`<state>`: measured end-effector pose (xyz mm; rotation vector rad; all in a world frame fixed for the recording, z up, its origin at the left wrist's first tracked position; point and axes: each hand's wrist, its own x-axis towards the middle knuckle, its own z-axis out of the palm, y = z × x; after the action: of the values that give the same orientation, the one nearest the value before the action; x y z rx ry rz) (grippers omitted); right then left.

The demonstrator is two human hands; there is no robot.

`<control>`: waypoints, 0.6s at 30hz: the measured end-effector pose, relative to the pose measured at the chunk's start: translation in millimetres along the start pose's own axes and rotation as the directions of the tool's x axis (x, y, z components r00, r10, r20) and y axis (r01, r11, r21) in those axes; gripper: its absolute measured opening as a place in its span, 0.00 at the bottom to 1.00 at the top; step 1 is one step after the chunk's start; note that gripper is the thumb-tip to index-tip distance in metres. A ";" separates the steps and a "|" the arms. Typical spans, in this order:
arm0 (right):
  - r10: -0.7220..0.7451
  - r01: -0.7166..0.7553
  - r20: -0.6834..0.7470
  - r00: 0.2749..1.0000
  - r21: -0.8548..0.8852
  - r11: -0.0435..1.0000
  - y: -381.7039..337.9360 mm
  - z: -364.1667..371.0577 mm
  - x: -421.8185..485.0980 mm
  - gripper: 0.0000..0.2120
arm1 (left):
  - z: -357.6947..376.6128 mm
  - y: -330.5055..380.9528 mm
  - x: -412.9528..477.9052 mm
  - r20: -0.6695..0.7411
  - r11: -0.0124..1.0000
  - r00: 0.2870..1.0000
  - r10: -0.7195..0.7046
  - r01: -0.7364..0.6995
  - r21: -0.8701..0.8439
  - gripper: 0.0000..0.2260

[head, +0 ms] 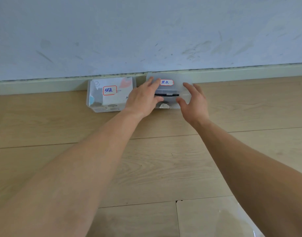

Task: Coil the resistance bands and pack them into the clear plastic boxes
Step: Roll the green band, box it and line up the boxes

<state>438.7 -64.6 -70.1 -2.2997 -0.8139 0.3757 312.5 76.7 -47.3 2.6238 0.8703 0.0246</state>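
Fingers [152, 82] of the left hand [143, 98] lie spread on the box [186, 81] at twelve o'clock; right hand [193, 100] fingers hover spread. It looks light, stiff and slick, so grip both ends.

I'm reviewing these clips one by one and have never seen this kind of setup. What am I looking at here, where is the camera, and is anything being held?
There is no machine: a person works with bare hands, and the single picture comes from a wide-angle camera on their head, looking forward and down along both forearms. The surface is a wooden floor that meets a pale wall. Two clear plastic boxes stand against the skirting. The left box has a handwritten label and holds paper-like packaging. The right box has its own label, and something dark shows through its side. The left hand lies on the right box's lid and front. The right hand is open at its other end, fingers spread; whether it touches is unclear. Nothing is lifted.
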 end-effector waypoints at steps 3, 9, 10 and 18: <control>0.019 -0.019 0.001 1.000 0.029 0.999 -4.0 2.6 5.6 0.28 | 2.7 2.9 0.4 -0.031 0.991 0.996 -0.086 0.082 -0.109 0.32; 0.015 -0.021 0.053 0.998 0.121 0.992 -0.6 1.8 10.6 0.36 | 13.7 2.9 8.3 -0.020 0.962 0.991 -0.129 0.120 -0.246 0.30; 0.014 -0.022 0.056 0.998 0.149 0.989 -1.0 2.1 10.6 0.36 | 15.2 2.8 8.8 -0.025 0.956 0.991 -0.134 0.123 -0.268 0.30; 0.030 -0.043 0.048 0.998 0.276 0.960 1.4 4.1 7.6 0.44 | 11.1 -9.9 9.5 -0.012 0.840 0.982 -0.187 0.153 -0.520 0.38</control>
<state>443.3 -58.5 -74.4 -2.0529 -0.6926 0.5240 316.0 85.7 -62.2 2.0443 0.9589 0.2597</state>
